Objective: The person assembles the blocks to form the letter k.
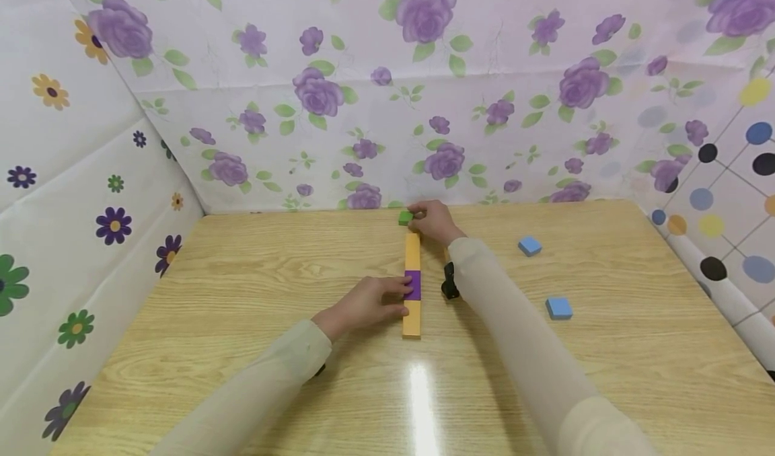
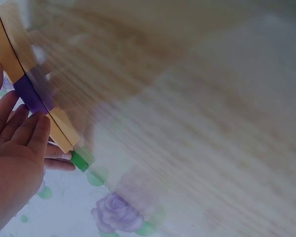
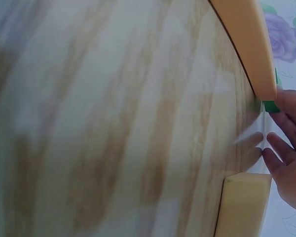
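On the wooden table, a straight row runs away from me: a near orange block (image 1: 412, 319), a purple block (image 1: 414, 285), a far orange block (image 1: 412, 251) and a small green block (image 1: 405, 218). My left hand (image 1: 371, 301) reaches in from the left. Its loosely extended fingers touch the purple block, and the thumb lies by the near orange one. At the far end my right hand (image 1: 434, 220) pinches the green block at its right side between thumb and finger. In the right wrist view, the other fingers (image 3: 281, 148) hang loosely below the green block (image 3: 271, 106).
Two blue blocks (image 1: 529, 246) lie apart on the right of the table. Another yellowish block (image 3: 244, 202) stands beside the right hand, mostly hidden by the arm in the head view. A flowered cloth wall (image 1: 339, 140) rises directly behind the table's far edge.
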Available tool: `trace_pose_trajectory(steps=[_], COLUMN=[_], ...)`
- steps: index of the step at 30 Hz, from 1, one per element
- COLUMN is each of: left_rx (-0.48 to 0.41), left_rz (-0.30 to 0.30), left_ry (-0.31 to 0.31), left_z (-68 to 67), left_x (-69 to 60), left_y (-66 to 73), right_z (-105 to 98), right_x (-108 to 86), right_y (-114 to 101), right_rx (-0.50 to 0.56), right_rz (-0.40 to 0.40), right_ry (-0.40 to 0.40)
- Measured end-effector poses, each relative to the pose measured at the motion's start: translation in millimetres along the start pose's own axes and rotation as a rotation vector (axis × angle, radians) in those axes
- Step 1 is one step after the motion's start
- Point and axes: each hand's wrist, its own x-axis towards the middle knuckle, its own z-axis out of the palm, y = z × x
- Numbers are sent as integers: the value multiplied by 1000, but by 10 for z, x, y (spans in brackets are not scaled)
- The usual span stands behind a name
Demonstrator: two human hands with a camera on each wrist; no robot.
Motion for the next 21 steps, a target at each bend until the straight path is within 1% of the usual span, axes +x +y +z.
trace_pose_trajectory(steps=[9,16,21], left_rx=[-11,-18,-20], left_rz=[-21,-15,-16], left_ry=[-4,2,4], left_z=[5,2,-7], left_x=[3,-4,-10], left_y=[20,22,24], right_z=[-45,-102,-143], right_x=[-33,-71,-101], right_y=[-2,-5,-10], right_rx=[2,-21,-50], right_rz=[-20,-32,-38], right_ry=[22,11,-12])
